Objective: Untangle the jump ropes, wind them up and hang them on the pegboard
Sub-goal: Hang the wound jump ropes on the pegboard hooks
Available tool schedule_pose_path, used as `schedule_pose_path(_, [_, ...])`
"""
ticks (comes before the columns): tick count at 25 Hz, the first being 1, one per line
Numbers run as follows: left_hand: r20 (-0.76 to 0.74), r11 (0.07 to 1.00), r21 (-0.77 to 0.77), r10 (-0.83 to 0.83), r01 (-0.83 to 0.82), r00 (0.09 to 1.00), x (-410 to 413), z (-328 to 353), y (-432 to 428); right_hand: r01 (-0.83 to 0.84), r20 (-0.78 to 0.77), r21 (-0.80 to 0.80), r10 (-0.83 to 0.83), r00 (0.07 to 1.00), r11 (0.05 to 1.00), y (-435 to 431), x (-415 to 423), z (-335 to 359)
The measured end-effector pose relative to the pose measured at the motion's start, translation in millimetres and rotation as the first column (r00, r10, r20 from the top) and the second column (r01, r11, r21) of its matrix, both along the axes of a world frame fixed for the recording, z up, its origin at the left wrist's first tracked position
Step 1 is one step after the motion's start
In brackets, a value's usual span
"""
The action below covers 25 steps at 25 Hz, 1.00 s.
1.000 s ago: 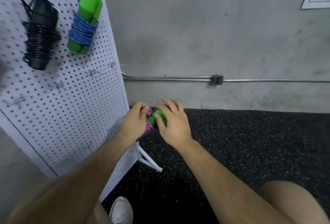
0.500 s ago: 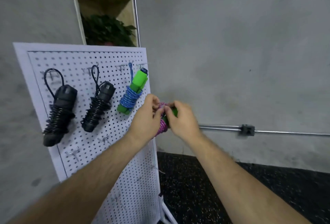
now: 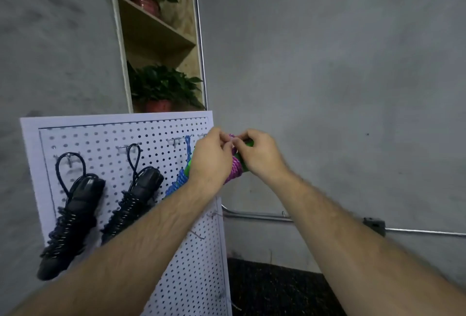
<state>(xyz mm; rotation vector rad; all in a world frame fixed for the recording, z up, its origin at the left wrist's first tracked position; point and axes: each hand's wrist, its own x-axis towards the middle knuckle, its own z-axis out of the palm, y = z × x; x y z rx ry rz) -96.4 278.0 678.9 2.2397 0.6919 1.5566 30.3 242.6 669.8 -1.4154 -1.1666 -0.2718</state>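
- Fingers of the left hand (image 3: 210, 162) are curled, tips pinching the cord atop the wound pink jump rope (image 3: 235, 169). The right hand (image 3: 262, 158) curls round its green handle, tips meeting the left's.
- That bundle sits mid-frame, at the upper right corner of the pegboard (image 3: 100, 136).
- A blue jump rope (image 3: 176, 186) hangs just left, with two black jump ropes (image 3: 73, 215) farther left.

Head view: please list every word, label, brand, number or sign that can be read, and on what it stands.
None can be read.
The pegboard, the left black jump rope, the right black jump rope, the blue jump rope and the pink jump rope that the left hand and right hand hold show no writing; neither does the wall.
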Motion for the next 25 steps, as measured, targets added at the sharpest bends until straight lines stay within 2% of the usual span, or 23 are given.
schedule_pose_path(7, [-0.009, 0.984, -0.137, 0.114, -0.114, 0.993, 14.7, 30.7, 29.8, 0.000, 0.001, -0.084, 0.000, 1.000, 0.996, 28.8, 11.4, 25.7])
schedule_pose_path(10, [-0.036, 0.978, -0.137, 0.153, -0.156, 0.988, 18.1, 32.5, 43.3, 0.000, -0.009, -0.138, -0.001, 1.000, 0.990, 38.1, 12.6, 28.1])
schedule_pose_path(15, [-0.153, 0.973, -0.040, 0.218, -0.227, 0.964, 21.3, 25.2, 47.1, -0.012, -0.061, -0.194, 0.000, 0.998, 0.981, 54.2, 10.6, 22.6])
schedule_pose_path(18, [-0.299, 0.956, 0.079, 0.294, -0.283, 0.908, 19.1, 13.8, 51.1, 0.012, -0.046, -0.219, -0.022, 0.999, 0.976, 57.8, 8.4, 9.5])
schedule_pose_path(22, [-0.363, 0.979, 0.118, 0.196, -0.164, 0.911, 12.5, -12.6, 50.8, 0.028, 0.020, -0.239, -0.024, 1.000, 0.971, 49.8, 7.5, -20.7])
schedule_pose_path(25, [-0.407, 0.969, 0.202, 0.218, -0.145, 0.887, 0.7, -38.0, 47.5, 0.045, 0.008, -0.247, -0.044, 0.999, 0.968, 35.0, 3.0, -32.6])
